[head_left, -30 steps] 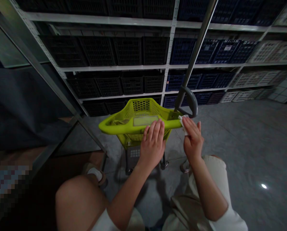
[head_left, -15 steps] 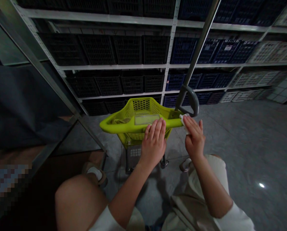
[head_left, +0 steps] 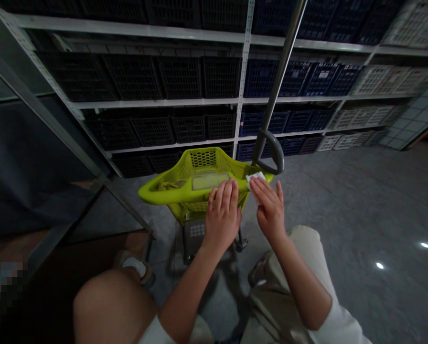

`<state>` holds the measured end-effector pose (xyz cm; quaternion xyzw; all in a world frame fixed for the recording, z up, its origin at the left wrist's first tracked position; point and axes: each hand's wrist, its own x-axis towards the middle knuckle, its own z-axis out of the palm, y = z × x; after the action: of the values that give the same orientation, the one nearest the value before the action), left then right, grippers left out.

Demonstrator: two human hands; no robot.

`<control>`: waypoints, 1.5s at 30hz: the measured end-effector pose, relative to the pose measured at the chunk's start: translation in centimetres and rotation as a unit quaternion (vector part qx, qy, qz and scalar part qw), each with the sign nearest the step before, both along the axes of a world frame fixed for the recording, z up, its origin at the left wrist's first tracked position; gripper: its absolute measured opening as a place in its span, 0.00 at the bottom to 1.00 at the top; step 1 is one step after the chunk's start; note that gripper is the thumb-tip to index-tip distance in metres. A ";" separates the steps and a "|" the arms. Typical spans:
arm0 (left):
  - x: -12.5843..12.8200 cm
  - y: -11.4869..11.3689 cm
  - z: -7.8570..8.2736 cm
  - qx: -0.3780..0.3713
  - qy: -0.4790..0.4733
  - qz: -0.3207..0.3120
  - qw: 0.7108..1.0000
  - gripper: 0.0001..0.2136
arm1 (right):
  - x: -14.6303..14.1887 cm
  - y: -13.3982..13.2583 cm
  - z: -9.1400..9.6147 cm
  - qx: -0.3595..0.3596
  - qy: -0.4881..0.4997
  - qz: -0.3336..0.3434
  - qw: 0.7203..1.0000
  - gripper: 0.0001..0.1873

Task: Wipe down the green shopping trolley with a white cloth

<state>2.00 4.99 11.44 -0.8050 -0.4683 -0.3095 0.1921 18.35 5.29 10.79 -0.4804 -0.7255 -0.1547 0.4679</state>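
Note:
A small yellow-green shopping cart (head_left: 164, 193) stands in front of me, its handle towards me. My left hand (head_left: 221, 215) lies over the middle of that handle, fingers close together on top and the thumb lower at the side. Under the fingertips of my right hand (head_left: 269, 205) is a folded white wipe (head_left: 255, 177), pressed on the right part of the handle. Whether it is paper or cloth I cannot tell. Some crumpled yellowish material (head_left: 173, 185) sits in the left side of the basket.
A metal pole (head_left: 280, 76) with a grey loop (head_left: 278, 155) rises from the cart's right side. Behind stands a white shelf rack (head_left: 240, 100) with black crates (head_left: 131, 79), blue crates (head_left: 264, 76) and white crates (head_left: 371, 79). A metal frame (head_left: 124, 200) is at the left.
My right hand has slid the wipe left along the handle, away from its right end. My left hand stays on the handle. The view has shifted slightly.

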 end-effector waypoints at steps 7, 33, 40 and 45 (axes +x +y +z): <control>0.1 0.0 0.0 -0.004 0.011 -0.004 1.000 0.32 | -2.3 0.4 -0.4 0.014 0.076 -0.079 0.994 0.39; -0.8 0.2 0.2 -0.026 0.008 -0.008 1.000 0.34 | 0.5 1.4 -0.5 0.054 0.061 -0.040 0.996 0.37; -1.0 0.4 -0.1 -0.013 -0.005 -0.009 1.000 0.33 | -3.3 0.0 -0.1 -0.013 -0.042 0.009 0.999 0.37; -1.4 0.3 0.3 -0.028 0.006 -0.013 0.999 0.34 | 0.0 1.3 -0.2 0.030 0.016 -0.039 0.999 0.37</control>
<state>0.62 5.32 11.75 -0.8180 -0.4654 -0.2933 0.1683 18.36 6.56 10.57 -0.4968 -0.6936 -0.1866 0.4872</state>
